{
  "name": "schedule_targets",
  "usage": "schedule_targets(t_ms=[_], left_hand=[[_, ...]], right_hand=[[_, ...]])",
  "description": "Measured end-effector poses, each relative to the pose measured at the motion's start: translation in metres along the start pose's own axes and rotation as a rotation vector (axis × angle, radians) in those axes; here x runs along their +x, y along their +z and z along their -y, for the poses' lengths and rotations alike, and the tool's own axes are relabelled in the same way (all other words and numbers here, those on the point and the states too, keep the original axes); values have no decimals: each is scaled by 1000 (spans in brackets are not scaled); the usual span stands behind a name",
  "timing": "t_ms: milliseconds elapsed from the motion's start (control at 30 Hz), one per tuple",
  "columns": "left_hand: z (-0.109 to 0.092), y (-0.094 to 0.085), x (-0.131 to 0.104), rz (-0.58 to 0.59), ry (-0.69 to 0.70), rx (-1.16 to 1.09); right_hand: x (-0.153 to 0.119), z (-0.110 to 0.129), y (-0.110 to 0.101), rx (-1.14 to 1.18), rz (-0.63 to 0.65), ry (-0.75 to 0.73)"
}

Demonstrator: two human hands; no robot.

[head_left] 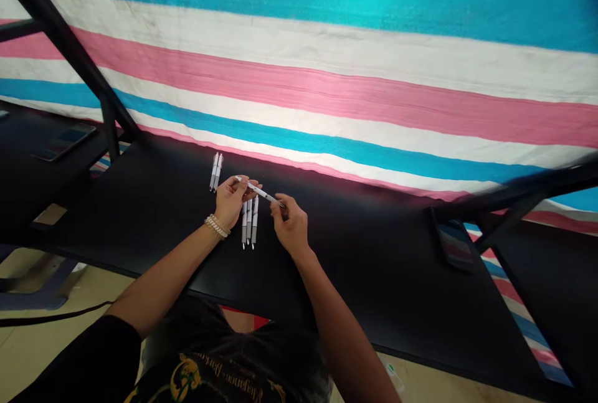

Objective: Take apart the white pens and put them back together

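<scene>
From the head view, a slim white pen with a greyish end [261, 192] is held slantwise in the air over a matte black tabletop [374, 260]. The step in hand looks to be handling this 1 pen at both its ends; as a judgement, the next move calls for a steady barrel and light fingertip control at the greyish end.

The left hand [232, 200] is closed in a pinch, thumb against fingers, on the pen's white upper part. The right hand [290, 223] has its thumb and forefinger brought together on the greyish end, the other fingers curled; exactly how its fingertips meet the pen is too small to tell.

Just below the held pen, between the 2 hands and nearer the body, 3 white-and-grey pens [248, 222] lie side by side, metal tips toward the wearer. Left of the left hand's grip and a little farther out lie 2 more white-and-grey pens [218, 171]. Well apart to the right of the right hand's grip is a dark, flat, rectangular device [451, 238].
</scene>
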State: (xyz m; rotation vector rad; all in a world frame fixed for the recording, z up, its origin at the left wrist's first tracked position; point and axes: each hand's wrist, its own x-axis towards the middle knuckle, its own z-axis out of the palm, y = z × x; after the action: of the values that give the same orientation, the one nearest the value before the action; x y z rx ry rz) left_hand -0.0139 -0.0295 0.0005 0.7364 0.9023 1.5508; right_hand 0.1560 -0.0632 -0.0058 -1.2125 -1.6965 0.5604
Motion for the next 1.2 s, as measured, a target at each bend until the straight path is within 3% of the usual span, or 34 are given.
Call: schedule_targets(t_ms=[333, 767, 967, 1200], left_hand=[[1, -1, 1, 4, -6, 21], [-3, 1, -1, 24, -30, 11], [-22, 2, 0, 101, -189, -244], [-45, -18, 8, 134, -383, -442]], right_hand=[[-1, 3, -1, -35, 16, 37], [-5, 9, 2, 85, 121, 137], [-5, 13, -1, 216, 123, 138], [0, 12, -1, 374, 18, 277]])
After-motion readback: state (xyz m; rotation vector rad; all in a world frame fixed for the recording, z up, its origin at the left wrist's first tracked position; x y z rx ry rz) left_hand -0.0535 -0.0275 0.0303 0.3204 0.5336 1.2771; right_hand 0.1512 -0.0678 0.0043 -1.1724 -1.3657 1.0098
